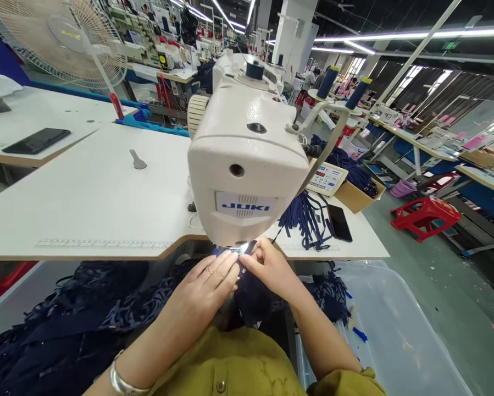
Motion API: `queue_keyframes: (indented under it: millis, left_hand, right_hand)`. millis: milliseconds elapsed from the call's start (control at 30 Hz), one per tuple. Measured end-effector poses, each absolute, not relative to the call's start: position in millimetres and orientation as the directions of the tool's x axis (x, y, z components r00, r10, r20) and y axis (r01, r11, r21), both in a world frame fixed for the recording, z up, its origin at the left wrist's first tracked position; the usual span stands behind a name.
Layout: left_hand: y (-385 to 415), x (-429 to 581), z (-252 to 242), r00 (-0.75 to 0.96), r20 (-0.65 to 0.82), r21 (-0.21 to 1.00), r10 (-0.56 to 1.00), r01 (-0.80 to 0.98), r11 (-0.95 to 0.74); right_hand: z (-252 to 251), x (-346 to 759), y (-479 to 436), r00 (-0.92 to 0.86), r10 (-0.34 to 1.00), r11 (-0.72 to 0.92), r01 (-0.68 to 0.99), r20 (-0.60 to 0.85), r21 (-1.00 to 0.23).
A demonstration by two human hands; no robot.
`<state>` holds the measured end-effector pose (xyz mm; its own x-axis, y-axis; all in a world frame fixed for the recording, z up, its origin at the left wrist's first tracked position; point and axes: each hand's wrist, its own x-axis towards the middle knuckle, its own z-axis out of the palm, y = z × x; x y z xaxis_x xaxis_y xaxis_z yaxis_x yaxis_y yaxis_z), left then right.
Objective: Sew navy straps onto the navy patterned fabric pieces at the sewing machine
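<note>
A white sewing machine (247,159) marked JUKI stands right in front of me, its lamp lighting the spot under its head. Navy fabric (253,297) hangs from that spot over the table's front edge. My left hand (209,286) has its fingers close together on the fabric, left of the lit spot; its thumb is mostly hidden. On the other side, my right hand (271,269) pinches the fabric's edge between thumb and bent forefinger. The needle and presser foot are largely hidden by the machine head and my fingers.
Navy straps (302,220) and a phone (339,223) lie right of the machine, near a control panel (326,177) and a cardboard box (357,195). A flat grey metal piece (138,160) lies left. Below are piled navy garments (65,335) and a clear plastic bin (395,319).
</note>
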<state>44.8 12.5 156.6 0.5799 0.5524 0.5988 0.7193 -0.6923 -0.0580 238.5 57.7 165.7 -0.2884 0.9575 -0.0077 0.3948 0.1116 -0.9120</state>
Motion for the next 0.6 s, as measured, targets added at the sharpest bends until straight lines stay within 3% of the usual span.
queue_keyframes:
  millis: [100,300,600]
  left_hand:
    - [12.9,42.7,143.1,0.518,0.6,0.001,0.609,0.761,-0.648]
    - [6.9,42.6,136.4,0.433,0.65,0.066,0.625,0.786,-0.614]
    - [7.6,49.2,142.8,0.36,0.677,0.045,0.642,0.85,-0.525]
  right_hand:
    - [159.4,242.8,55.9,-0.23,0.972,0.119,0.322,0.044,-0.939]
    - [157.5,244.8,47.4,-0.318,0.898,0.422,0.427,0.304,-0.8]
    - [161.7,235.1,60.9,-0.338,0.872,0.481,0.46,0.354,-0.746]
